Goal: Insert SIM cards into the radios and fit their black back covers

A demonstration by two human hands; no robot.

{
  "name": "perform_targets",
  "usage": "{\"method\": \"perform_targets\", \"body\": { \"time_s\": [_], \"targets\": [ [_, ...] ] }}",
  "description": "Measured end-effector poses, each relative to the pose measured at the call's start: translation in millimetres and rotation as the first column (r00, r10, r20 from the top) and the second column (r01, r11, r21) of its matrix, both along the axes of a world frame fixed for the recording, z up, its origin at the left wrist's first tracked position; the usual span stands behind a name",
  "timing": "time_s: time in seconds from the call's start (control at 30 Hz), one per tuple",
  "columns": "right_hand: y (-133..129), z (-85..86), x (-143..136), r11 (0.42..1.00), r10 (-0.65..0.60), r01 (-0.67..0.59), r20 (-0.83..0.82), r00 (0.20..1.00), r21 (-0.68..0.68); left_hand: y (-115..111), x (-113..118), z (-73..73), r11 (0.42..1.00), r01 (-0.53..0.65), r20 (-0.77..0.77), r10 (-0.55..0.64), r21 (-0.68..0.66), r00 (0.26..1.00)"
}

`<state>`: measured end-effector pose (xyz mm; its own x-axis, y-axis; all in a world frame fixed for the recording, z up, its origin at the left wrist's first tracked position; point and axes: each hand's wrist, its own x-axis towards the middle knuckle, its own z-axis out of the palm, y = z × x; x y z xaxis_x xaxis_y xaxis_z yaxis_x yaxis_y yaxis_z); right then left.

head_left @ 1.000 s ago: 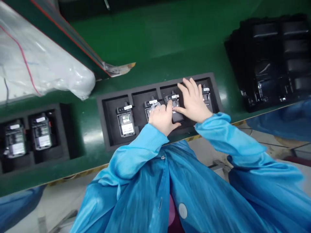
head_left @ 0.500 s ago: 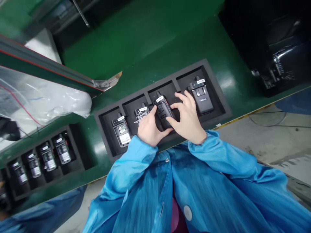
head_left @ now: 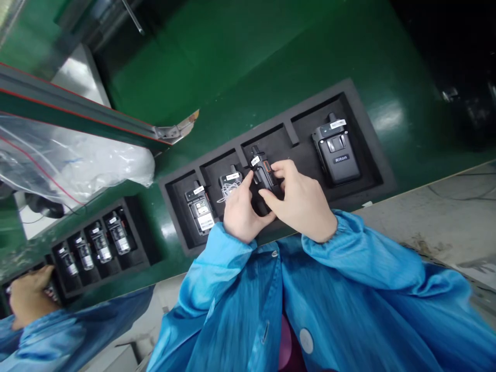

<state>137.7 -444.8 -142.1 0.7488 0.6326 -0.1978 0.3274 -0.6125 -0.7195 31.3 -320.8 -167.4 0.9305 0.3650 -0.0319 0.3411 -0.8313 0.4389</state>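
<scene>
A black foam tray (head_left: 372, 142) with four pockets lies on the green belt in front of me. My left hand (head_left: 240, 214) and my right hand (head_left: 304, 204) together grip a black handheld radio (head_left: 261, 173), turned on its side above the third pocket. The rightmost pocket holds a radio face up (head_left: 337, 155). The leftmost pocket holds a radio with its labelled back up (head_left: 199, 209). In the second pocket lies another radio (head_left: 229, 183) with a white string on it, partly hidden by my left hand.
A second foam tray (head_left: 134, 243) with several radios sits to the left, where a co-worker's hand (head_left: 27, 299) in a blue sleeve reaches. A clear plastic bag (head_left: 73, 160) lies behind it. Dark trays (head_left: 465, 93) stand at the far right. The belt edge (head_left: 426, 178) runs near me.
The radio has come up out of the third pocket and been turned onto its side between both hands. The view has swung, and the co-worker's hand has come into sight at lower left.
</scene>
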Motion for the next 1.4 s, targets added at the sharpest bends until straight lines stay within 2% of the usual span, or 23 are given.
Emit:
{"method": "perform_targets", "body": {
  "time_s": [0.17,0.23,0.3,0.37,0.47,0.53,0.6,0.7,0.77,0.87,1.03,1.17,1.23,1.3,1.4],
  "targets": [
    [17.5,-5.6,3.9,0.987,0.02,-0.001,0.117,0.993,-0.163,-1.1,-0.5,0.2,1.0,0.002,0.007,-0.003,0.019,1.0],
    [16.3,-9.9,4.3,0.991,-0.001,0.02,0.138,0.99,-0.135,1.1,-0.3,4.0,0.999,-0.023,0.014,0.024,-0.03,1.0],
    [10.1,-12.2,4.5,0.999,-0.038,0.039,0.109,0.993,-0.004,3.9,0.9,9.3,0.983,-0.078,0.075,0.092,-0.168,0.993],
    [2.0,-11.5,4.3,0.976,-0.046,0.039,0.029,0.998,0.213,4.5,4.1,14.7,0.919,-0.143,0.181,0.221,-0.367,0.958],
    [-7.8,-7.4,2.8,0.849,0.087,0.019,-0.176,0.98,0.528,-2.2,12.4,22.2,0.789,-0.108,0.312,0.36,-0.605,0.879],
    [-11.6,-6.3,1.0,0.775,0.193,0.025,-0.274,0.942,0.632,-10.2,18.1,27.6,0.762,-0.052,0.366,0.368,-0.645,0.855],
    [-14.2,-8.9,-1.0,0.752,0.226,0.033,-0.305,0.925,0.658,-18.3,21.6,33.9,0.791,-0.035,0.408,0.352,-0.611,0.842],
    [-17.6,-18.9,-4.4,0.772,0.154,0.074,-0.299,0.942,0.631,-27.6,23.5,44.3,0.883,-0.045,0.474,0.292,-0.467,0.83],
    [-19.0,-26.1,-6.9,0.766,0.114,0.104,-0.293,0.949,0.635,-31.8,24.5,50.1,0.932,-0.042,0.51,0.234,-0.36,0.828],
    [-18.5,-30.9,-10.8,0.74,0.088,0.115,-0.264,0.961,0.663,-36.8,27.6,55.0,0.965,-0.035,0.527,0.173,-0.261,0.832],
    [-17.4,-26.8,-16.1,0.786,0.019,0.146,-0.259,0.966,0.601,-45.6,33.3,58.6,0.974,-0.096,0.494,0.188,-0.205,0.849],
    [-21.7,-30.2,-17.7,0.768,0.018,0.209,-0.346,0.938,0.606,-50.9,34.1,62.8,0.982,-0.074,0.483,0.151,-0.174,0.862],
    [-23.1,-31.7,-17.2,0.781,0.002,0.214,-0.345,0.939,0.587,-51.1,34.5,63.0,0.983,-0.06,0.486,0.139,-0.175,0.863],
    [-22.9,-29.8,-15.0,0.793,-0.007,0.195,-0.312,0.95,0.577,-48.9,35.7,59.6,0.978,-0.055,0.487,0.147,-0.199,0.861],
    [-21.0,-20.0,-7.9,0.762,0.009,0.178,-0.285,0.958,0.623,-41.5,39.1,45.0,0.946,-0.065,0.493,0.224,-0.318,0.841]
  ]
}}
